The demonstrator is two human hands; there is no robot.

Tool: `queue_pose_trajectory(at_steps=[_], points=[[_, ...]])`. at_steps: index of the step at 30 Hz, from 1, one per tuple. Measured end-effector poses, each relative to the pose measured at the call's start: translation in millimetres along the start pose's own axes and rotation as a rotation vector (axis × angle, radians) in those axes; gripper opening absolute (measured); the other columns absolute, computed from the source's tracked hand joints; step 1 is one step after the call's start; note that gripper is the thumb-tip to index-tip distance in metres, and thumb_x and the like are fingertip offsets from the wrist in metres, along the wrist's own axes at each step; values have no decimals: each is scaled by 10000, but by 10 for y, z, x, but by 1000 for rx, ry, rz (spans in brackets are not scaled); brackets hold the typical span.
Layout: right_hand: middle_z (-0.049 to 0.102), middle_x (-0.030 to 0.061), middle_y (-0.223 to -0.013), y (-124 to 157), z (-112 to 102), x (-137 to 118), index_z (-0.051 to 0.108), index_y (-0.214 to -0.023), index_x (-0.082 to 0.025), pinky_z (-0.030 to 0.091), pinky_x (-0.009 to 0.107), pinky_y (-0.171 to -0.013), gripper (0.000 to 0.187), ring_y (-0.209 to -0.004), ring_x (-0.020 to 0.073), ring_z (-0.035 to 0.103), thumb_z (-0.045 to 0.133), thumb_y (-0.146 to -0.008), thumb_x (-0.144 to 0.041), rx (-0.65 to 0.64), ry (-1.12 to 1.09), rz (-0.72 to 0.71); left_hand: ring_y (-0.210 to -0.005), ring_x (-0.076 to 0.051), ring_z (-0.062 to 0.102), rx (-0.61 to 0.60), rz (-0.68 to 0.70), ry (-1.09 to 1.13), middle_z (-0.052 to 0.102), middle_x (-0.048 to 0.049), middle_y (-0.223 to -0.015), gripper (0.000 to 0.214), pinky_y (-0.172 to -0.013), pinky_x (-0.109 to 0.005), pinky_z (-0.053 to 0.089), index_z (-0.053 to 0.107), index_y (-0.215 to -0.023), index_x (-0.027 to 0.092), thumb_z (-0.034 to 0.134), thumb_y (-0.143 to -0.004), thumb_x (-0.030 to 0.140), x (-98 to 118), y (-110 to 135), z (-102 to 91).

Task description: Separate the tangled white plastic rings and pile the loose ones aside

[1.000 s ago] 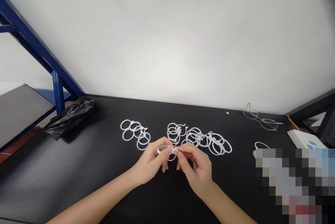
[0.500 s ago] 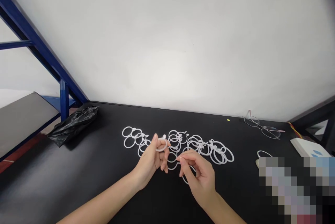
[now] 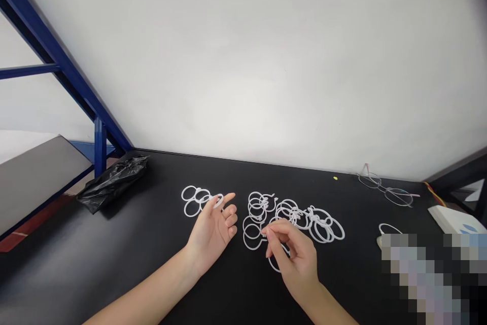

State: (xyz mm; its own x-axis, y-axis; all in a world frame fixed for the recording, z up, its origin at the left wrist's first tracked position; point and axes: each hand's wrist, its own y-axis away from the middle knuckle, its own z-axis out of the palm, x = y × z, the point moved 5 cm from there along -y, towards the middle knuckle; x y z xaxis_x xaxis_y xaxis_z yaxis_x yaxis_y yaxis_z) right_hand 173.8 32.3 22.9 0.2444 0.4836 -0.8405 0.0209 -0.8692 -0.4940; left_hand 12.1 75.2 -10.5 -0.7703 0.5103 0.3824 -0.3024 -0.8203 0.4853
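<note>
Many white plastic rings lie on a black table. My left hand reaches over the left cluster of rings, fingers stretched, with one white ring between thumb and index fingertip. A larger middle pile of rings spreads to the right. My right hand hovers in front of that pile, thumb and index pinched on the edge of a loose ring. Another ring lies partly under the right hand.
A crumpled black plastic bag lies at the table's left rear. Wire-framed glasses rest at the right rear, with a white box beyond them. A blue metal frame stands on the left. A white wall backs the table.
My hands, joined on one ring a second ago, have parted. The left hand carried that ring left to the left cluster; the right hand dropped to the loose rings in front of the middle pile.
</note>
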Motion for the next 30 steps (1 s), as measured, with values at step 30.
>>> queue_pose_trajectory(at_steps=[30], points=[[616, -2, -693, 4, -26, 63, 635, -841, -196, 478, 271, -532, 116, -503, 102, 565, 559, -924, -171, 17, 17, 21, -478, -83, 436, -208, 189, -438, 462, 45, -634, 229, -454, -208, 443, 559, -1028, 164, 476, -945, 360, 54, 40, 72]])
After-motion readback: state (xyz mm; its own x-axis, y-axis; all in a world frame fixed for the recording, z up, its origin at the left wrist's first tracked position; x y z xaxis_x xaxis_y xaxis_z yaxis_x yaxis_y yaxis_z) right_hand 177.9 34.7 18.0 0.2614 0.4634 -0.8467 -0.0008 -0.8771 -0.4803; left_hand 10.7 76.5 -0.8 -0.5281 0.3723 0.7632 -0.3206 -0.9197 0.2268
